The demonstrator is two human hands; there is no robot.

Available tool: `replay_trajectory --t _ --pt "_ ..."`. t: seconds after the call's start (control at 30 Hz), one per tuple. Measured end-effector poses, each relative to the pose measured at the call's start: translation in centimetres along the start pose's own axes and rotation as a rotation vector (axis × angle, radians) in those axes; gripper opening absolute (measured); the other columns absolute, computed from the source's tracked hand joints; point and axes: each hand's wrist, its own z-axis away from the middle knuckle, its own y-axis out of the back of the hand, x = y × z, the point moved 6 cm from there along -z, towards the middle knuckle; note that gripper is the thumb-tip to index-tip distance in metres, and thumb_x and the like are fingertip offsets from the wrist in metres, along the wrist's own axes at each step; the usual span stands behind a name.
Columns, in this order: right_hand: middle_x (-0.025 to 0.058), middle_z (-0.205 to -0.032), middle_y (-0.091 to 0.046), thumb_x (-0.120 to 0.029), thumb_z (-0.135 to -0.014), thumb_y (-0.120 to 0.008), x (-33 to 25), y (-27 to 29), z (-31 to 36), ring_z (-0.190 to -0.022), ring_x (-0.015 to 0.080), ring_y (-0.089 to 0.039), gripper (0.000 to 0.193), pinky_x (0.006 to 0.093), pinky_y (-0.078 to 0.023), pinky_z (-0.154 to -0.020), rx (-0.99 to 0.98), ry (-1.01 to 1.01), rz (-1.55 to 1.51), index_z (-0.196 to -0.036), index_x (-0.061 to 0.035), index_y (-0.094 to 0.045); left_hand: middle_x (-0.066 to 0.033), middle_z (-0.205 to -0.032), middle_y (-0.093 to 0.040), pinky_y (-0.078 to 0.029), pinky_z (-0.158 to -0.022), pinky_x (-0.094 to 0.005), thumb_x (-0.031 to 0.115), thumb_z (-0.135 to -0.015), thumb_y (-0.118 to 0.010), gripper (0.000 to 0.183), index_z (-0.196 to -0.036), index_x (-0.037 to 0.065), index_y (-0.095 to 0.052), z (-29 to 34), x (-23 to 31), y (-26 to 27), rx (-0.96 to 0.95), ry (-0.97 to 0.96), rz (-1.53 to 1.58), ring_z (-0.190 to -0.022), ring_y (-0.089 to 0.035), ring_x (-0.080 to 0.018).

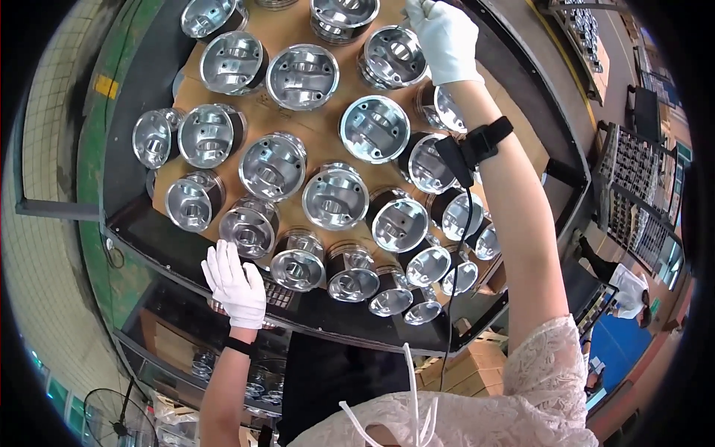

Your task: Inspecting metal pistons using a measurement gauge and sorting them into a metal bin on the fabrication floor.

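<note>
Many shiny metal engine pistons stand, mostly hollow side up, on a brown cardboard sheet (320,135) laid over a dark table. My left hand (235,287), in a white glove, rests at the table's near edge with its fingers stretched out. Its fingertips lie beside or against a piston (250,227); I cannot tell whether they touch. My right hand (445,41), gloved in white too, reaches to the far side, just right of another piston (393,56). Its fingers are bent together at the picture's top edge, and whatever they may hold is hidden.
A raised dark rim (521,56) borders the table. Below the near edge, a lower shelf (171,328) holds more pistons. A black cable (454,298) hangs from my right wrist strap across the pistons. Cardboard boxes (477,369) stand below. Another person (629,290) is far right.
</note>
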Motion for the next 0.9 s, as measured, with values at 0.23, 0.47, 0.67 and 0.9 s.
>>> replay_trajectory --t 0.23,0.47,0.67,0.9 --pt "0.0136 -0.067 -0.067 -0.027 -0.094 -0.068 1.3 -1.5 1.9 -0.062 0.0344 -0.066 0.027 0.0458 -0.052 -0.057 -0.060 0.084 0.121 -0.072 -0.0116 -0.070 -0.0202 -0.150 -0.052 -0.029 -0.120 -0.0601 0.012 -0.093 -0.055 0.051 -0.142 -0.002 -0.053 -0.1 0.5 0.2 0.014 -0.014 0.047 -0.141 -0.043 -0.0439" --pt "0.0124 -0.067 -0.067 -0.027 -0.097 -0.068 -0.6 6.7 4.2 -0.064 0.0334 -0.067 0.024 0.0418 -0.053 -0.060 -0.019 -0.111 -0.092 -0.083 -0.0097 -0.076 -0.0210 -0.149 -0.052 -0.030 -0.119 -0.0601 0.011 -0.093 -0.055 0.051 -0.142 -0.003 -0.053 0.1 -0.2 0.5 0.035 -0.023 0.056 -0.141 -0.044 -0.0441" --pt "0.0166 -0.075 -0.071 -0.033 -0.101 -0.064 -0.4 3.2 6.6 -0.070 0.0339 -0.071 0.034 0.0398 -0.056 -0.064 -0.388 -0.098 0.096 -0.090 -0.0044 -0.079 -0.0210 -0.149 -0.052 -0.030 -0.119 -0.0601 0.011 -0.094 -0.054 0.050 -0.142 -0.002 -0.053 0.0 0.3 0.4 0.056 -0.029 0.061 -0.141 -0.045 -0.0443" --pt "0.0077 -0.084 -0.077 -0.018 -0.100 -0.063 -2.9 9.3 8.0 -0.070 0.0247 -0.071 0.025 0.0355 -0.056 -0.072 -0.137 -0.231 -0.237 -0.082 -0.0049 -0.075 -0.0197 -0.149 -0.054 -0.031 -0.120 -0.0563 0.011 -0.097 -0.052 0.045 -0.139 -0.003 -0.056 0.2 0.0 0.9 0.098 -0.015 0.050 -0.141 -0.046 -0.0421"
